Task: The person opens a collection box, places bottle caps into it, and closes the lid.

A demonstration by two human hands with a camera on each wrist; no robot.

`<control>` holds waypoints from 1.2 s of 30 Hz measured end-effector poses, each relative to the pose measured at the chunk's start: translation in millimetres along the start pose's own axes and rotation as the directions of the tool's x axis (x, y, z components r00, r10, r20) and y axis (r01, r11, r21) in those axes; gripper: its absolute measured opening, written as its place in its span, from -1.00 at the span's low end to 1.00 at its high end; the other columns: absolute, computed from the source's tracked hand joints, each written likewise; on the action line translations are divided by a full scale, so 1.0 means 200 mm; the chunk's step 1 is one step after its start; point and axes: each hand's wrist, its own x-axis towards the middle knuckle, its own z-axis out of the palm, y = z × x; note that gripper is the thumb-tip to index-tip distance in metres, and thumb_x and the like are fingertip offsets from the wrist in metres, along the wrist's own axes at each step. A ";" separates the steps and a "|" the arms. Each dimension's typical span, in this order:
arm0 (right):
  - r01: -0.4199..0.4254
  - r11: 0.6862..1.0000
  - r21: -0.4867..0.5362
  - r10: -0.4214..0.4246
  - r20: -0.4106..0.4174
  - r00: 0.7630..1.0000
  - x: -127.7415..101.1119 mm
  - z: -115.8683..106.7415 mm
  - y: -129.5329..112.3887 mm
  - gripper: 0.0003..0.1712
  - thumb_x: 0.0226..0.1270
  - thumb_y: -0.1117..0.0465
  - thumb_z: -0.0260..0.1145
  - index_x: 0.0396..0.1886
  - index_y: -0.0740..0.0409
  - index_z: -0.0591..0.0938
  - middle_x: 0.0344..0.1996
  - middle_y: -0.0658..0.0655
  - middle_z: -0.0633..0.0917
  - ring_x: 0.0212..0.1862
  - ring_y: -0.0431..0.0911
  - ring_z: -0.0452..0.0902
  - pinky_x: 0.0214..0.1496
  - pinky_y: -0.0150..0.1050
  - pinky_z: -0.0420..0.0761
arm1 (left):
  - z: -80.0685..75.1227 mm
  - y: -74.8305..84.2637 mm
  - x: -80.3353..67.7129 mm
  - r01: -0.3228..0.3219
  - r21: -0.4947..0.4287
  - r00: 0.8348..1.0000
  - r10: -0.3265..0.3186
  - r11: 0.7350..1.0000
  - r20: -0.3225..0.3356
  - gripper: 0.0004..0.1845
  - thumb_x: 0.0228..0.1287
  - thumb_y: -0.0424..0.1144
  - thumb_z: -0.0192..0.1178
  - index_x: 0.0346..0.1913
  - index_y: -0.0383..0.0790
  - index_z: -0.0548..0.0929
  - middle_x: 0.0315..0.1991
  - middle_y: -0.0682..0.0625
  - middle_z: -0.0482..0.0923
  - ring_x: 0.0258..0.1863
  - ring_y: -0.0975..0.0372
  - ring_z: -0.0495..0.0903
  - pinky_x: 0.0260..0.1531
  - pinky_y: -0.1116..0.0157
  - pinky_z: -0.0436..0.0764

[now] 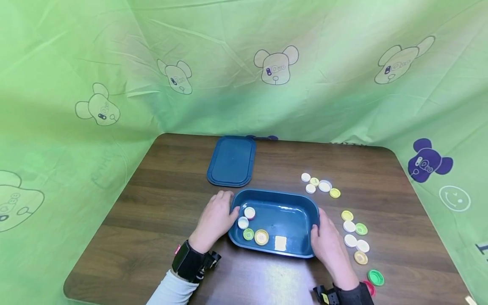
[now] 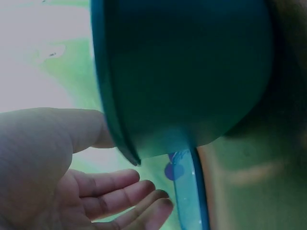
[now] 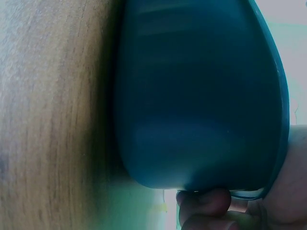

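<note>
Container: a dark teal rectangular plastic container point(image 1: 293, 212) with rounded corners, a thin out-turned rim and a glossy floor that throws back a pale patch of light; from the wrist views its outer wall is smooth and curves in toward the base.
Contents: four round caps lie in its left part: a white cap with a red edge point(image 1: 249, 212), a plain white cap point(image 1: 243, 222), a green cap point(image 1: 248, 234) and a yellow cap point(image 1: 261, 237).
Place: it stands upright on the brown wooden table point(image 1: 160, 220), near the front edge, between the two hands.
Long axis: runs left to right across the table, slightly skewed so the right end sits a little nearer the person; the open side faces up.
Left hand: the left hand point(image 1: 214, 220) lies against the container's left end, thumb at the rim; in the left wrist view the fingers point(image 2: 115, 191) are spread loosely, apart from the wall, not closed round it.
Right hand: the right hand point(image 1: 331, 246) lies against the right end with the thumb on the rim; the right wrist view shows fingertips point(image 3: 204, 203) tucked under the lip, gripping it.
Lid: a matching teal lid point(image 1: 231, 161) lies flat behind the container, apart from it, its long axis pointing away from the person.
Loose caps: a small cluster of white and yellow caps point(image 1: 319, 185) sits to the right rear; a second string of yellow, white and green caps point(image 1: 355, 237) runs just beside the right hand.
Surround: green cloth point(image 1: 343, 84) printed with bear heads hangs behind the table.
</note>
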 end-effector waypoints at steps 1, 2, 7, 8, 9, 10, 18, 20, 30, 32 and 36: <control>0.000 1.000 0.000 0.000 -0.001 1.000 0.00 0.00 0.00 -0.32 0.57 0.28 0.01 0.56 0.41 0.07 0.43 0.55 0.27 0.42 0.44 0.23 0.33 0.33 0.33 | 0.01 0.00 0.00 0.013 -0.007 1.000 -0.012 1.000 0.009 -0.53 0.30 -0.14 0.37 0.14 -0.37 0.60 -0.07 -0.18 0.62 -0.10 0.02 0.60 -0.03 0.06 0.62; 0.000 1.000 -0.001 0.000 -0.003 1.000 0.00 0.00 0.00 -0.32 0.56 0.28 0.01 0.56 0.42 0.07 0.42 0.55 0.27 0.42 0.44 0.23 0.33 0.33 0.33 | 0.02 -0.01 0.00 0.024 -0.015 1.000 -0.024 1.000 0.019 -0.51 0.31 -0.13 0.36 0.17 -0.38 0.58 -0.05 -0.21 0.63 -0.07 0.00 0.61 0.01 0.04 0.62; -0.007 1.000 0.004 0.007 -0.001 1.000 0.00 0.00 0.00 -0.31 0.57 0.28 0.01 0.56 0.41 0.06 0.43 0.54 0.26 0.42 0.43 0.23 0.33 0.33 0.33 | 0.06 -0.01 0.01 0.070 -0.054 0.995 -0.065 0.996 0.073 -0.46 0.37 -0.12 0.30 0.25 -0.43 0.52 0.08 -0.30 0.63 0.06 -0.07 0.64 0.11 -0.03 0.60; -0.008 1.000 0.006 0.008 0.000 1.000 0.00 0.00 0.00 -0.31 0.57 0.28 0.01 0.56 0.41 0.06 0.43 0.54 0.26 0.42 0.43 0.23 0.33 0.33 0.33 | 0.07 -0.01 0.01 0.079 -0.062 0.994 -0.074 0.995 0.085 -0.46 0.38 -0.13 0.29 0.25 -0.44 0.52 0.09 -0.31 0.62 0.07 -0.08 0.64 0.10 -0.03 0.61; -0.009 1.000 0.007 0.009 0.001 1.000 0.00 0.00 0.00 -0.32 0.57 0.28 0.00 0.56 0.40 0.06 0.43 0.54 0.26 0.42 0.43 0.23 0.33 0.33 0.33 | 0.07 -0.01 0.02 0.086 -0.067 0.992 -0.079 0.994 0.093 -0.46 0.39 -0.13 0.28 0.26 -0.44 0.51 0.09 -0.31 0.62 0.07 -0.08 0.65 0.09 -0.03 0.62; -0.008 1.000 0.009 0.008 0.001 1.000 0.00 0.00 0.00 -0.32 0.57 0.28 0.00 0.56 0.40 0.06 0.43 0.53 0.26 0.42 0.43 0.23 0.33 0.33 0.33 | 0.08 -0.01 0.02 0.093 -0.072 0.991 -0.085 0.993 0.102 -0.47 0.40 -0.14 0.27 0.26 -0.45 0.51 0.10 -0.32 0.62 0.07 -0.08 0.65 0.09 -0.03 0.62; -0.012 1.000 0.016 0.012 0.001 1.000 -0.01 0.01 0.00 -0.32 0.57 0.28 -0.01 0.56 0.39 0.06 0.44 0.52 0.27 0.43 0.42 0.23 0.34 0.33 0.33 | 0.12 -0.02 0.02 0.094 -0.107 0.992 -0.083 0.990 0.100 -0.55 0.44 -0.22 0.19 0.23 -0.48 0.51 0.04 -0.35 0.65 -0.02 -0.12 0.69 -0.03 -0.04 0.68; -0.017 1.000 0.017 0.017 0.003 1.000 -0.01 0.01 0.00 -0.32 0.58 0.28 0.00 0.57 0.38 0.06 0.44 0.51 0.26 0.43 0.41 0.22 0.34 0.32 0.32 | 0.12 -0.02 0.02 0.101 -0.118 0.991 -0.089 0.988 0.102 -0.56 0.45 -0.24 0.17 0.23 -0.49 0.50 0.04 -0.35 0.64 -0.03 -0.12 0.70 -0.04 -0.04 0.68; -0.012 1.000 0.024 0.012 -0.005 1.000 -0.01 0.00 0.00 -0.33 0.58 0.27 -0.01 0.57 0.34 0.08 0.45 0.48 0.27 0.45 0.40 0.21 0.36 0.32 0.31 | 0.14 -0.02 0.01 0.163 -0.197 0.981 -0.138 0.967 0.138 -0.56 0.49 -0.29 0.09 0.30 -0.48 0.45 0.11 -0.37 0.61 0.03 -0.13 0.67 0.01 -0.09 0.65; -0.011 1.000 0.022 0.011 -0.007 1.000 -0.01 0.00 0.01 -0.33 0.58 0.27 -0.01 0.57 0.35 0.08 0.45 0.49 0.27 0.45 0.40 0.21 0.37 0.31 0.31 | 0.14 -0.02 0.00 0.173 -0.209 0.979 -0.145 0.963 0.143 -0.56 0.50 -0.28 0.08 0.31 -0.46 0.45 0.11 -0.37 0.62 0.04 -0.12 0.67 0.01 -0.09 0.65; -0.008 1.000 0.020 0.008 -0.011 1.000 0.00 0.01 0.01 -0.34 0.58 0.27 -0.01 0.57 0.37 0.08 0.45 0.49 0.27 0.44 0.39 0.22 0.36 0.31 0.31 | 0.14 -0.02 0.00 0.182 -0.227 0.978 -0.154 0.957 0.138 -0.56 0.50 -0.29 0.08 0.31 -0.46 0.45 0.11 -0.38 0.61 0.04 -0.14 0.67 0.02 -0.10 0.64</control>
